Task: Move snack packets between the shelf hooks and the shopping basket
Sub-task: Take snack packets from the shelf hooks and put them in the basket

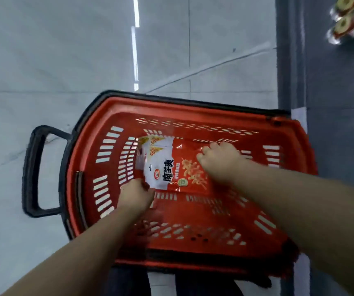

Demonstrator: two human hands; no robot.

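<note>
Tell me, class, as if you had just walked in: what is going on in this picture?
A person is bent over a red shopping basket standing on a tiled shop floor. Both hands are down inside it on the snack packets lying at the bottom. The left hand pinches the packets' near corner, and the right hand lies on their red end. The basket's black handle sticks out to the left, and shelf goods show at the right edge.

I see even, cool overhead light with no hard shadows. A bright strip of glare runs down the glossy floor (43, 60) near the top centre of the frame. The hanging packets (342, 24) at the upper right edge are smeared and stretched by wide-angle distortion. Both forearms look soft with motion blur toward the bottom. The red basket (193, 107) bows outward noticeably.
</note>
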